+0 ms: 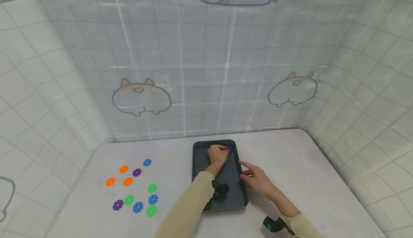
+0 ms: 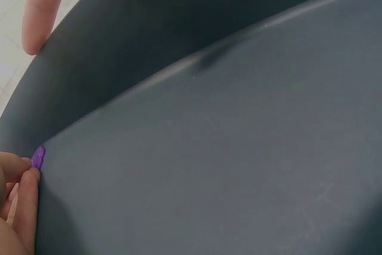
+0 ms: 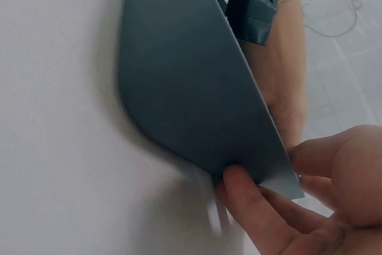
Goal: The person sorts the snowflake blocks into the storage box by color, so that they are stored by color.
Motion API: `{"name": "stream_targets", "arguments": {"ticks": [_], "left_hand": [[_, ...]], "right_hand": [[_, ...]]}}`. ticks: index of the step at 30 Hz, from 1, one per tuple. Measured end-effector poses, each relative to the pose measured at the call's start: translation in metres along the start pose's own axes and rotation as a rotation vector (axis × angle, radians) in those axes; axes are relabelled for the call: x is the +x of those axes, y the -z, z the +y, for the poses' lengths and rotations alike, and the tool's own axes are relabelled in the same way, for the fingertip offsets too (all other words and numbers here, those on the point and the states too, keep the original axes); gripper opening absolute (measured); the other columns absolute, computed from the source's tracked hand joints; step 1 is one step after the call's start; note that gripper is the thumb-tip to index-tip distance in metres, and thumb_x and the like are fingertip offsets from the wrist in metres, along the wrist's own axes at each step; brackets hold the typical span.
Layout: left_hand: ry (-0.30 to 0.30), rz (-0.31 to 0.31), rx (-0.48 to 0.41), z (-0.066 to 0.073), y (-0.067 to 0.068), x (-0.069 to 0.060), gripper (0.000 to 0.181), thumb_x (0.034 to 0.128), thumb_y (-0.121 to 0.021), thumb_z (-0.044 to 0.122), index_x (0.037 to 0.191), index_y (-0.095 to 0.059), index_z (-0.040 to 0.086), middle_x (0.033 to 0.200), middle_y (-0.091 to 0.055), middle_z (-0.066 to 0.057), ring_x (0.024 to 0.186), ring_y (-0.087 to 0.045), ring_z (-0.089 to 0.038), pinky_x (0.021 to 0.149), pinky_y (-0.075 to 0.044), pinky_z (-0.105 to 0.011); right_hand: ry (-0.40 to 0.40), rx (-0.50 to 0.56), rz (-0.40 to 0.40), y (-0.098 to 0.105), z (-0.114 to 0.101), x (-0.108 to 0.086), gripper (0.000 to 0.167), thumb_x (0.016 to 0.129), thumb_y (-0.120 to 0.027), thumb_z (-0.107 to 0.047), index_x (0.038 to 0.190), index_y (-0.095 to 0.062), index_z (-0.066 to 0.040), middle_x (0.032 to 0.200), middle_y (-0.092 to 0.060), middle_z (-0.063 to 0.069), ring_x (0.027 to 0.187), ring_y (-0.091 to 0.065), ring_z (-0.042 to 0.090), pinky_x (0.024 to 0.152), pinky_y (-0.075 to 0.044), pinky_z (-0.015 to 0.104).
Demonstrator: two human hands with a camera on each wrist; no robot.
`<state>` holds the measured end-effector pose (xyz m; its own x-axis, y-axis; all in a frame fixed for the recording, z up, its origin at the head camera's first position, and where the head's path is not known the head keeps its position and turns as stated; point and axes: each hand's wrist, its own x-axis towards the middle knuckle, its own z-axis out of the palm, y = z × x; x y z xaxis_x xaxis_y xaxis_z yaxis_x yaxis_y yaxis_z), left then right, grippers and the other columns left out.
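In the head view, a dark grey rectangular tray lies on the table. My left hand reaches into its far end and pinches a purple plastic notched disc near the far right corner. Up close in the left wrist view, the purple disc sits between the thumb and fingertips, tilted against the tray wall. My right hand is at the tray's right side. The right wrist view shows its fingers against the outer wall, with other digits at the rim, gripping the edge.
Loose notched discs lie spread on the white table left of the tray: several orange, green and blue ones, plus two purple. A sheet with a grid and cartoon drawings hangs around the table.
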<state>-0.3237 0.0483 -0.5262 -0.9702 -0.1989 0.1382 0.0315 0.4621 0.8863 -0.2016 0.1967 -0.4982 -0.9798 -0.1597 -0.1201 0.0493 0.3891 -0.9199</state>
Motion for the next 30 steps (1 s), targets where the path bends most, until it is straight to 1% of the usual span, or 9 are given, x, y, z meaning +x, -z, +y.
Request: {"name": "stream_targets", "arguments": {"ticks": [4,8,11,15,16,19,23,26,30], "left_hand": [[-0.009,0.003,-0.006,0.0,0.002,-0.001,0.005,0.0768,-0.08,0.009,0.081,-0.08,0.006,0.074,-0.072,-0.002,0.074,-0.068,-0.019,0.069,-0.056,-0.036],[-0.01,0.0,-0.042,0.001,0.006,-0.003,0.005,0.0768,-0.08,0.006,0.081,-0.079,0.005,0.071,-0.072,-0.001,0.069,-0.068,-0.016,0.065,-0.056,-0.033],[0.005,-0.031,-0.144,0.005,0.01,-0.005,0.008,0.0784,-0.079,0.004,0.086,-0.078,0.003,0.07,-0.071,-0.001,0.063,-0.068,-0.012,0.06,-0.056,-0.028],[-0.02,-0.101,-0.296,0.016,0.021,-0.007,0.012,0.0814,-0.076,0.002,0.092,-0.076,-0.002,0.073,-0.071,-0.004,0.062,-0.069,-0.013,0.058,-0.057,-0.027],[-0.031,-0.118,-0.317,0.019,0.026,-0.007,0.012,0.0819,-0.076,0.002,0.093,-0.076,-0.003,0.074,-0.071,-0.004,0.063,-0.069,-0.014,0.059,-0.057,-0.027],[-0.07,-0.169,-0.34,0.027,0.045,-0.008,0.016,0.0836,-0.075,0.005,0.097,-0.075,-0.003,0.078,-0.072,-0.005,0.066,-0.069,-0.015,0.061,-0.057,-0.028],[-0.123,-0.211,-0.352,0.03,0.074,-0.009,0.019,0.0859,-0.075,0.01,0.102,-0.074,-0.001,0.083,-0.072,-0.006,0.07,-0.07,-0.016,0.064,-0.057,-0.029],[-0.131,-0.229,-0.394,0.03,0.099,-0.011,0.021,0.0864,-0.075,0.012,0.104,-0.074,0.001,0.089,-0.072,-0.01,0.077,-0.071,-0.022,0.068,-0.058,-0.029],[-0.097,-0.231,-0.445,0.024,0.138,-0.013,0.024,0.0859,-0.076,0.012,0.106,-0.073,-0.001,0.095,-0.071,-0.016,0.087,-0.069,-0.034,0.072,-0.058,-0.03]], "right_hand": [[0.006,0.0,-0.002,-0.001,-0.001,-0.001,0.054,0.095,-0.06,-0.006,0.146,-0.042,-0.007,0.109,-0.064,0.017,0.086,-0.066,0.023,0.065,-0.058,0.036],[0.018,0.011,-0.014,0.0,-0.002,-0.003,0.055,0.095,-0.06,-0.006,0.146,-0.042,-0.005,0.107,-0.065,0.017,0.084,-0.065,0.024,0.065,-0.058,0.037],[0.023,0.004,-0.017,0.0,-0.002,-0.002,0.055,0.095,-0.061,-0.006,0.146,-0.042,-0.005,0.107,-0.065,0.018,0.083,-0.065,0.024,0.064,-0.058,0.036],[0.014,-0.009,-0.008,0.001,0.0,0.0,0.054,0.095,-0.061,-0.007,0.146,-0.043,-0.007,0.107,-0.065,0.017,0.082,-0.065,0.023,0.063,-0.057,0.036],[0.011,-0.012,-0.007,0.001,0.001,0.001,0.054,0.095,-0.061,-0.007,0.146,-0.043,-0.008,0.107,-0.065,0.016,0.082,-0.065,0.023,0.063,-0.057,0.036],[0.003,-0.007,0.001,0.0,0.002,0.002,0.054,0.095,-0.061,-0.006,0.145,-0.044,-0.008,0.105,-0.065,0.015,0.082,-0.065,0.023,0.063,-0.057,0.037],[-0.004,-0.018,0.021,-0.001,0.004,0.003,0.054,0.094,-0.062,-0.006,0.145,-0.046,-0.009,0.106,-0.066,0.015,0.08,-0.065,0.022,0.063,-0.057,0.037],[-0.011,-0.027,0.036,-0.002,0.004,0.002,0.054,0.093,-0.062,-0.006,0.144,-0.047,-0.01,0.106,-0.066,0.015,0.079,-0.064,0.022,0.063,-0.057,0.036],[-0.007,-0.031,0.039,-0.003,0.002,0.001,0.054,0.093,-0.063,-0.006,0.144,-0.047,-0.01,0.107,-0.065,0.015,0.08,-0.064,0.022,0.063,-0.056,0.035]]}}
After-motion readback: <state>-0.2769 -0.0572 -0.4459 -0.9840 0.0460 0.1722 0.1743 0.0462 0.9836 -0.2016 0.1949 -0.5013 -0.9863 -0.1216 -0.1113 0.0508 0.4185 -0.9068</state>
